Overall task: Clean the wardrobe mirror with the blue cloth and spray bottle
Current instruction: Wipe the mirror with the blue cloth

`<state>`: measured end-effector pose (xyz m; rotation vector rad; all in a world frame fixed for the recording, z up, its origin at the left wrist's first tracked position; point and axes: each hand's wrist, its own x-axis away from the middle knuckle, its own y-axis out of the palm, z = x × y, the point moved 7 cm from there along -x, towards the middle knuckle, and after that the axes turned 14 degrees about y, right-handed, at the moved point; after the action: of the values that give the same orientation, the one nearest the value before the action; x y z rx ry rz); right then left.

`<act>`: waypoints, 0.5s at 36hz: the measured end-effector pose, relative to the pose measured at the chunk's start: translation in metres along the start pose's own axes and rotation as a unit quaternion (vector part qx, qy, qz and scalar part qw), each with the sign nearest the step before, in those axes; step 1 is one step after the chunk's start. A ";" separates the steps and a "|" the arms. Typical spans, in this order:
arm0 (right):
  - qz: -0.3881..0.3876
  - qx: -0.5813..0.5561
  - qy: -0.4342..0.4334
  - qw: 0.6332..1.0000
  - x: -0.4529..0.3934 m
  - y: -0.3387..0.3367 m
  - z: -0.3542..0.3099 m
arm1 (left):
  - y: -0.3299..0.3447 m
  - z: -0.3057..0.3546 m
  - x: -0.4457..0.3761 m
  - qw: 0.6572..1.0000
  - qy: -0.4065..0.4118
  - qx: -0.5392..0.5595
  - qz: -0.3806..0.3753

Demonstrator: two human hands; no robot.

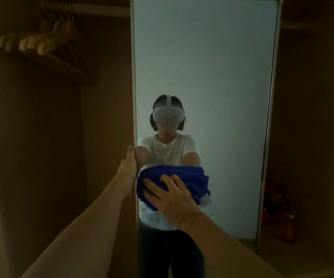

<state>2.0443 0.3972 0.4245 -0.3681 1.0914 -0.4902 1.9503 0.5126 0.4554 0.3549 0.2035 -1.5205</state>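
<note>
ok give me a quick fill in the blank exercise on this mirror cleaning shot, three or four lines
1. The right hand presses a bunched cloth of the colour ____ against the mirror.
2. The left hand grips the mirror's ____ edge.
3. Wooden ____ hang on the rail in the wardrobe, left of the mirror.
4. The spray bottle is ____ in this view.

Missing words: blue; left; hangers; not visible

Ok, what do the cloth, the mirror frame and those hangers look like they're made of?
Blue cloth: soft, thick fabric, probably microfibre or terry; it bunches in plump folds under the right hand.
Mirror frame: thin pale edging, smooth; could be painted metal or plastic, too dim to tell. The left hand holds that edge.
Hangers: light wood, rounded shoulders, likely varnished.
</note>
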 end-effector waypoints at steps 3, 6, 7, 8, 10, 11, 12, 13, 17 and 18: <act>-0.042 0.004 -0.040 0.998 0.020 0.010 0.003 | 0.001 0.000 -0.001 0.999 0.004 -0.038 0.004; -0.053 -0.005 -0.064 0.997 0.029 0.008 0.010 | 0.000 0.003 0.000 0.998 0.015 -0.063 0.015; -0.053 -0.013 -0.068 0.996 0.028 0.005 0.012 | -0.001 0.003 0.000 0.997 0.018 -0.067 0.016; -0.051 -0.023 -0.070 0.996 0.025 0.002 0.014 | -0.001 0.003 0.000 0.997 0.018 -0.069 0.017; -0.036 -0.052 -0.066 0.996 0.018 -0.008 0.019 | -0.001 0.003 -0.001 0.998 0.020 -0.066 0.012; -0.021 -0.070 -0.057 0.996 0.014 -0.013 0.023 | -0.001 0.002 -0.003 0.998 0.023 -0.055 0.008; 0.003 -0.085 -0.041 0.996 0.009 -0.020 0.029 | 0.000 0.001 -0.004 0.999 0.022 -0.035 0.001; 0.034 -0.094 -0.019 0.995 0.003 -0.028 0.037 | -0.001 -0.001 -0.004 1.000 0.022 -0.014 -0.005; 0.143 -0.101 0.086 0.981 -0.023 -0.061 0.078 | -0.002 0.001 -0.004 0.999 0.039 -0.038 -0.003; 0.158 -0.096 0.102 0.978 -0.028 -0.065 0.086 | -0.003 0.000 -0.004 0.999 0.032 -0.036 0.004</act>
<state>2.0987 0.3618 0.5147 -0.3091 1.3735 -0.1416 1.9474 0.5168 0.4566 0.3472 0.3072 -1.4906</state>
